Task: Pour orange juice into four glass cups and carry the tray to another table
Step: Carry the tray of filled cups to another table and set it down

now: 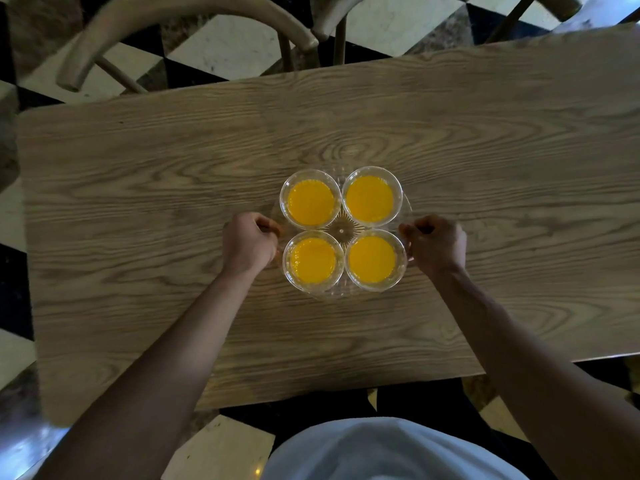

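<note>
Four clear glass cups [310, 202] of orange juice (all filled) stand on a round transparent tray [341, 231]. The left hand [250, 241] and right hand [435, 242] grip its opposite edges above the pale wooden table [485, 140].

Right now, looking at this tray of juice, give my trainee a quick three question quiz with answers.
1. How many glass cups on the clear tray hold orange juice?
2. True or false: the left hand and right hand are closed at opposite edges of the tray.
3. What stands beyond the far edge of the wooden table: A) a jug, B) wooden chairs, C) a second tray?

Key
1. Four, set two by two.
2. True.
3. B.
</note>
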### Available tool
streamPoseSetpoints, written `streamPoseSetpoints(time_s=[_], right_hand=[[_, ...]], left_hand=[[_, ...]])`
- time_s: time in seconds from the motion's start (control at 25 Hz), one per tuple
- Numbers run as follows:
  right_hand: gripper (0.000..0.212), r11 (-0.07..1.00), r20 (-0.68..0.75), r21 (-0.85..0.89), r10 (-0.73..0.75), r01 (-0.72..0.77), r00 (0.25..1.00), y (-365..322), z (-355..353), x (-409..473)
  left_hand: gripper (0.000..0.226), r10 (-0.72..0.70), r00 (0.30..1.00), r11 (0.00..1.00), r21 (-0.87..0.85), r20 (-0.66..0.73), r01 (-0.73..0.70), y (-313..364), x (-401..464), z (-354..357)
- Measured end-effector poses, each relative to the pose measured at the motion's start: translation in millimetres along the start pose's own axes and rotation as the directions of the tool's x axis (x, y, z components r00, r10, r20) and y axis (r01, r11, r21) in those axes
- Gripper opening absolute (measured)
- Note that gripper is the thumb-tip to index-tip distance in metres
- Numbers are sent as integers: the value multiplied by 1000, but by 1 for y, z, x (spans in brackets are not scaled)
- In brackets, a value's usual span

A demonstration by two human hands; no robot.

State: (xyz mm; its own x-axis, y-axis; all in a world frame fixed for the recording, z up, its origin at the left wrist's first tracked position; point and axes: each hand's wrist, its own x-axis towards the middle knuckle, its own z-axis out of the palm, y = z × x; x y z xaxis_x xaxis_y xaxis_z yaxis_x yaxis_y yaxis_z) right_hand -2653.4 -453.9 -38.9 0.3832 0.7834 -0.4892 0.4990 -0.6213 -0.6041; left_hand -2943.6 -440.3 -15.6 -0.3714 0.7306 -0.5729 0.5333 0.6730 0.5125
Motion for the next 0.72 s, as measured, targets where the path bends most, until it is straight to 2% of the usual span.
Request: streamPoseSetpoints(time_s=[0.2,0.72], right_hand=[[12,1000,8,25,8,-8,1000,-1,2,0],[13,999,12,18,36,-36,999,-3,7,2]], left_hand=[[21,-2,1000,1000,12,-2,2,-2,2,1],[31,6,1000,999,38,-7,-6,-9,8,3]])
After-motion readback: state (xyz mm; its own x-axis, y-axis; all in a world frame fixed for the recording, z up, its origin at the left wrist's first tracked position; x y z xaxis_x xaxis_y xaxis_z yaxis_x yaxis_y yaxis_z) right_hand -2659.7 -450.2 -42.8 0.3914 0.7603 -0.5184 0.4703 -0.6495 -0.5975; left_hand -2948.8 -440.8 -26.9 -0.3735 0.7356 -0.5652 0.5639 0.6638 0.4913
